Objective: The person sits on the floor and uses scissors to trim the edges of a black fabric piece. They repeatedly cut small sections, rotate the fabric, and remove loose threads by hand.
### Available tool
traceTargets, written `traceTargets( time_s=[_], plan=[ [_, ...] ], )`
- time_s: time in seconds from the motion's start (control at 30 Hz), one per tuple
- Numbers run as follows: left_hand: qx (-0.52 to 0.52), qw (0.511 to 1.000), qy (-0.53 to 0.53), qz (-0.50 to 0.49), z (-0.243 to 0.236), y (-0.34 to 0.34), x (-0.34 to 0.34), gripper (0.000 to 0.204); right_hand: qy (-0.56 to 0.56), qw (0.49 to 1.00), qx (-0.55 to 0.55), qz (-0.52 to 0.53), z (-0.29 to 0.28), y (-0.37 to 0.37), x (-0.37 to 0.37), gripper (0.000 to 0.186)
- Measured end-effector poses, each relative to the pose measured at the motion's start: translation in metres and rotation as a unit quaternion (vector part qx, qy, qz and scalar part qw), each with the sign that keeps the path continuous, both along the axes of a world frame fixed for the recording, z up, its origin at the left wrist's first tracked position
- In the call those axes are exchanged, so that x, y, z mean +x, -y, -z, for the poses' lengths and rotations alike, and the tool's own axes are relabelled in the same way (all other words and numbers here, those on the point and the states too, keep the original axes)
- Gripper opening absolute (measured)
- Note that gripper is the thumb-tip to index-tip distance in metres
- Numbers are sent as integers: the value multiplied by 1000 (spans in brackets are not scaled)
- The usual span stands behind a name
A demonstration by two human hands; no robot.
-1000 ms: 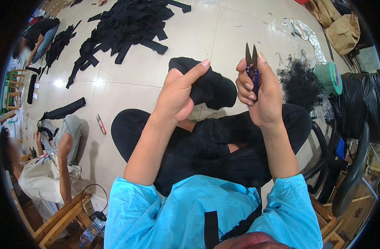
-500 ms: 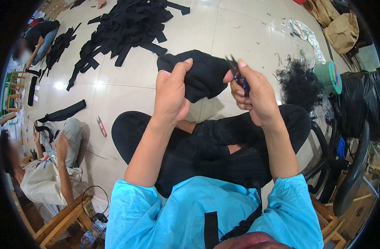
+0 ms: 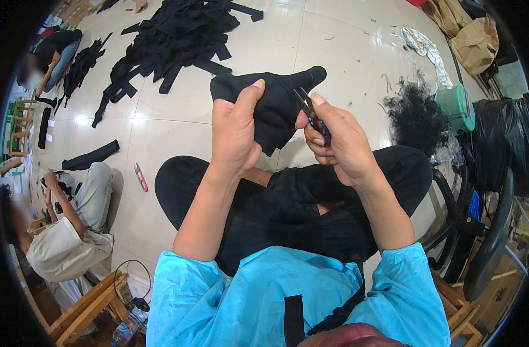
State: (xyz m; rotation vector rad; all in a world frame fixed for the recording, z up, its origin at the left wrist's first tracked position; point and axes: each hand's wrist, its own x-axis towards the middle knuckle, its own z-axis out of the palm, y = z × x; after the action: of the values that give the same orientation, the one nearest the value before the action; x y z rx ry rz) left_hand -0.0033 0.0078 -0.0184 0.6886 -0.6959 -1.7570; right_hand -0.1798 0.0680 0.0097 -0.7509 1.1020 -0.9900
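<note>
A black fabric piece (image 3: 270, 107) is pinched in my left hand (image 3: 235, 124), thumb over its front, held above my crossed legs (image 3: 183, 179). My right hand (image 3: 336, 139) is closed around small thread snips (image 3: 321, 128) with dark blades and blue handles. The blade tips point up and left at the fabric, right beside a fold in it; whether they touch it cannot be seen.
Black cut strips (image 3: 177, 40) lie heaped on the tiled floor, near a pair of red snips (image 3: 140, 178). Co-workers (image 3: 68, 237) sit or bend at left. Black thread scraps (image 3: 414, 115), a green tub (image 3: 455, 107) and a black chair (image 3: 484, 248) are at right.
My right hand has moved left and downward, bringing the snips to the fabric, which has shifted in my left hand. The nearer co-worker at left has moved their hands.
</note>
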Motion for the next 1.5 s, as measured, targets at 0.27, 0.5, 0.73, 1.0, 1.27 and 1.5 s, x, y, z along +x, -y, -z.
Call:
traceTargets(
  time_s=[0.27,0.5,0.73,1.0,1.27,1.5],
  plan=[
    [-3,1000,5,2,0,-2,-2,18,-2,1000,0,-2,4,1,0,53],
    [-12,1000,-6,15,-1,-4,-5,17,20,1000,4,24,3,0,3,50],
    [5,1000,-1,22,0,-8,-10,17,22,999,3,44,5,1,4,46],
    [5,1000,4,8,3,-9,-8,16,45,997,7,70,0,1,-1,47],
    [32,998,52,-11,-4,-6,-7,24,-239,934,-148,221,15,22,-27,40],
    [-63,987,136,53,-14,4,-5,31,-94,973,-167,131,-7,28,-14,24]
  ],
)
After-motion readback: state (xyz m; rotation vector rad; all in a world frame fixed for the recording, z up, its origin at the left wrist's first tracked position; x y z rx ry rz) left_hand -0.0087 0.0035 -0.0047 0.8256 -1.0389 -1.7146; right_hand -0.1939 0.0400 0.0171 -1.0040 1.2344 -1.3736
